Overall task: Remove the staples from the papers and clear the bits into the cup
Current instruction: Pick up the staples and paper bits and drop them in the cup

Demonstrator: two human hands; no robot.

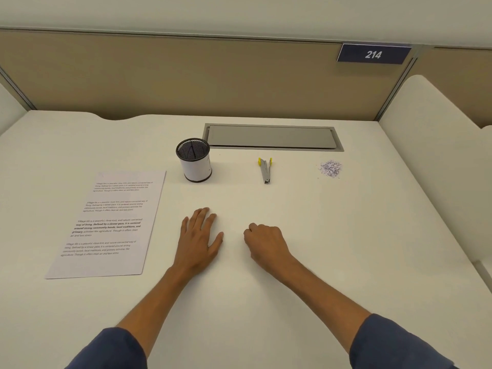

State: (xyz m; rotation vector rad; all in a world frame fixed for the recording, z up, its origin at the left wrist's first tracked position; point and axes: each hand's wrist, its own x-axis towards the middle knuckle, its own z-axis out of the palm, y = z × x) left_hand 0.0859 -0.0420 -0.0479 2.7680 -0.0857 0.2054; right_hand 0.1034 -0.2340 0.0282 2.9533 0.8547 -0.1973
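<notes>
White desk (346,235), everything laid out in a loose arc beyond the hands, each item well apart from the others. Papers (106,225) lie flat at far left, printed side up; no staple can be made out at this size. Mesh cup (193,159) stands upright just beyond the papers' top right corner, a white sheet wrapped round its outside; the inside shows only dark mesh, contents not discernible, probably nothing yet. Staple remover (265,170), metal with yellow tabs, lies centre-back, its jaw end pointing toward the person. Small heap of paper bits (330,169) sits far right, well away from the cup, so clearing it likely means carrying or sweeping it across. Left hand (199,239) rests palm down, fingers straight and spread, gripping nothing. Right hand (265,242) rests with fingers curled under into a loose fist, nothing visible in it. Both sit between papers and tool, a ready posture by the look of it; no step appears begun. Recessed grey cable hatch (271,137) behind, closed.
</notes>
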